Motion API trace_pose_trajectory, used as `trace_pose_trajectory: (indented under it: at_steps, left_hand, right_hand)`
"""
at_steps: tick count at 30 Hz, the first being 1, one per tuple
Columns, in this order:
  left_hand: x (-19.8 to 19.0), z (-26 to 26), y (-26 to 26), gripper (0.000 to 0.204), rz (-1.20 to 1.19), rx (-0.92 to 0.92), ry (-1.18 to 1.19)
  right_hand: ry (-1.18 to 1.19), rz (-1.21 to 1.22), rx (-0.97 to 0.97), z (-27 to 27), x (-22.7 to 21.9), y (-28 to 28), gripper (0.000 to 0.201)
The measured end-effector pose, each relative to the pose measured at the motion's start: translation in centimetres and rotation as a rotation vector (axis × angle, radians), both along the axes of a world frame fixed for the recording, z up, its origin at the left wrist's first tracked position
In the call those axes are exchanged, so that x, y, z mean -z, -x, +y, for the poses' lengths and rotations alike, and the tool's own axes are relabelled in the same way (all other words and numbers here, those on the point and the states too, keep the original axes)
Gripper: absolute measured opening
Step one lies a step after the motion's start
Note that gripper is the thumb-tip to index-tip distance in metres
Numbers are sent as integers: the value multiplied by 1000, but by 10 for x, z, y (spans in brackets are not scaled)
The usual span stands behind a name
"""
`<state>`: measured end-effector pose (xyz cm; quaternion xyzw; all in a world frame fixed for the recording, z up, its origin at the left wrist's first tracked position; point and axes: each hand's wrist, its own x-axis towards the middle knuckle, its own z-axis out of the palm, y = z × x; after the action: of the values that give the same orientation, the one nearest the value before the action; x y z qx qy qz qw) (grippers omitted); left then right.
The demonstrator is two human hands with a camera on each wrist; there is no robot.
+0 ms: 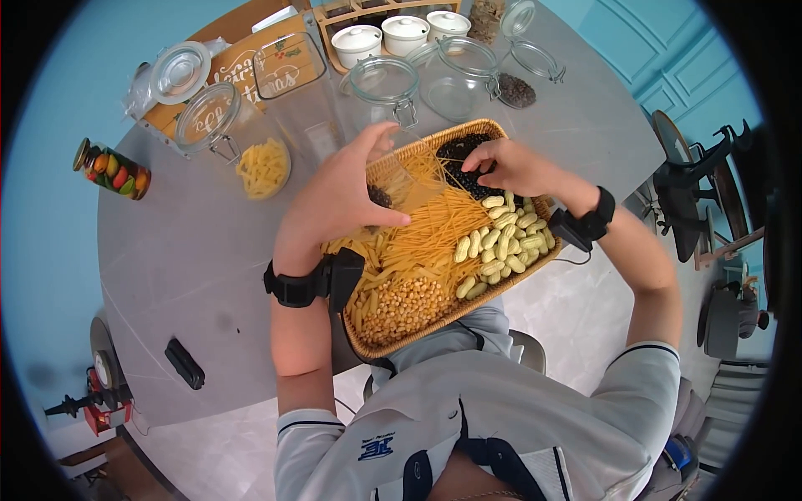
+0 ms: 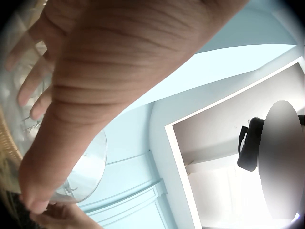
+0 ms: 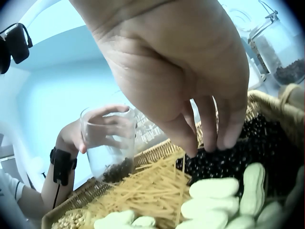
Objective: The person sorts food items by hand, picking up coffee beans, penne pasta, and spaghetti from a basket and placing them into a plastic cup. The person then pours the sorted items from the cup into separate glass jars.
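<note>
My left hand (image 1: 338, 192) grips a clear cylindrical container (image 3: 101, 160) from its side, thumb and fingers spread round the wall. Dark beans (image 3: 118, 170) lie at its bottom. The container stands over the near-left part of a wicker basket (image 1: 434, 334) in the right wrist view. My right hand (image 1: 518, 169) reaches down into the basket's far corner, fingertips right at the black beans (image 3: 214, 166); whether it pinches any, I cannot tell. Dry noodle sticks (image 1: 447, 221), peanuts in shells (image 1: 510, 238), corn kernels (image 1: 401, 309) and short pasta (image 1: 363, 250) share the basket.
Behind the basket stand glass clip-lid jars (image 1: 384, 83), a tall clear container (image 1: 292, 88) and a wooden rack with white lidded pots (image 1: 357, 43). A pasta jar (image 1: 263, 167), a jar of colourful contents (image 1: 117, 169) and a black case (image 1: 185, 363) are to the left.
</note>
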<state>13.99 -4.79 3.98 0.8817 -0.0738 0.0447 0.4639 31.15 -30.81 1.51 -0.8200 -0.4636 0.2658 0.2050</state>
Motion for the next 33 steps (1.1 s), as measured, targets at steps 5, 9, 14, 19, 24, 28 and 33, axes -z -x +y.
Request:
trace_pose_trajectory:
  at_steps: [5, 9, 14, 19, 24, 28, 33]
  left_hand:
    - [2, -1, 0, 107, -3, 5, -2]
    - [1, -1, 1, 107, 1, -7, 2]
    - [0, -1, 1, 107, 13, -6, 3]
    - [0, -1, 1, 106, 18, -2, 5]
    - [1, 0, 1, 106, 9, -4, 11]
    - [1, 0, 1, 106, -3, -2, -12]
    - [1, 0, 1, 107, 12, -3, 0]
  right_hand:
    - [-82, -308, -59, 2, 31, 8, 43]
    - [-83, -366, -32, 9, 32, 12, 43]
    - [-43, -293, -50, 15, 29, 6, 41]
    - [-68, -281, -37, 15, 31, -1, 33]
    - [14, 6, 118, 17, 18, -18, 19]
    - [13, 191, 224, 16, 10, -22, 10]
    - [-80, 497, 373, 10, 11, -34, 11]
